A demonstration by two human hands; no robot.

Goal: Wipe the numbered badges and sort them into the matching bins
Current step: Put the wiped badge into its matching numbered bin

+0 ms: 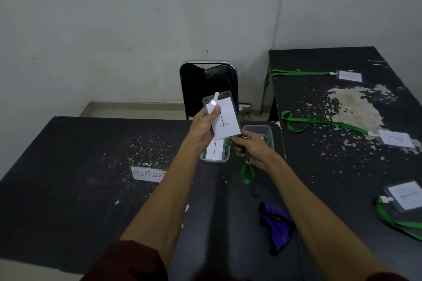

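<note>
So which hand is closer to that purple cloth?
Right. The right hand, gripping the green lanyard, is beyond the purple cloth; the left hand holds the badge farther away, up left.

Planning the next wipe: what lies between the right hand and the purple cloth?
Head view: the green lanyard dangles in a loop from the right hand into that stretch; beyond it, dark tabletop up to the purple cloth.

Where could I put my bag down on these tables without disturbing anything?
The left table has a wide bare stretch left of the paper label. On the right table, a smaller patch lies free between the middle badge and the nearest badge. It is crowded around the near bin, the far bin and the purple cloth.
</note>
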